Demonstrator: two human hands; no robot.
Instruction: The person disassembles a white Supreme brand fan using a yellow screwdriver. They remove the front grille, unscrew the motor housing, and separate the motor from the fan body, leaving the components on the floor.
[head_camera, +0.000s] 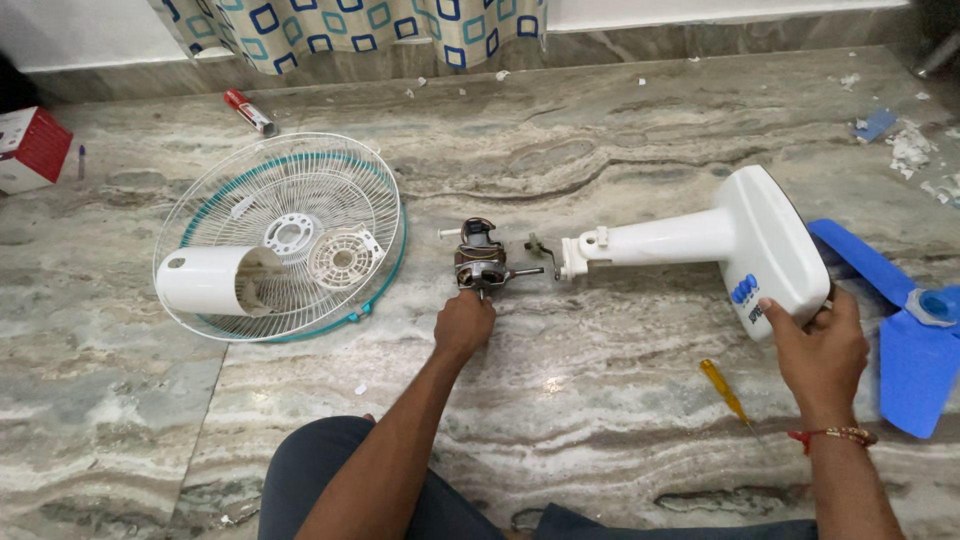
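**Dismantled table fan on a marble floor**

On the veined marble floor (600, 400), at centre, lies the bare fan motor (481, 262): a dark metal block with coppery windings showing and a thin shaft pointing toward the stand. The left hand (464, 322) closes its fingers on the motor's near edge, apparently to steady it. Just beside the motor, apart from it by a small bracket, lies the white fan stand (700, 245), tipped on its side, neck toward the motor. The right hand (818, 345) grips the broad base of this stand, fingers wrapped round its rim near a row of blue buttons, seemingly holding it from rolling. A yellow-handled screwdriver (724, 391) lies between the arms. Farther out: a blue blade (905, 340) at right; a white wire guard (285, 235) with a white motor cover (205, 280) at left.
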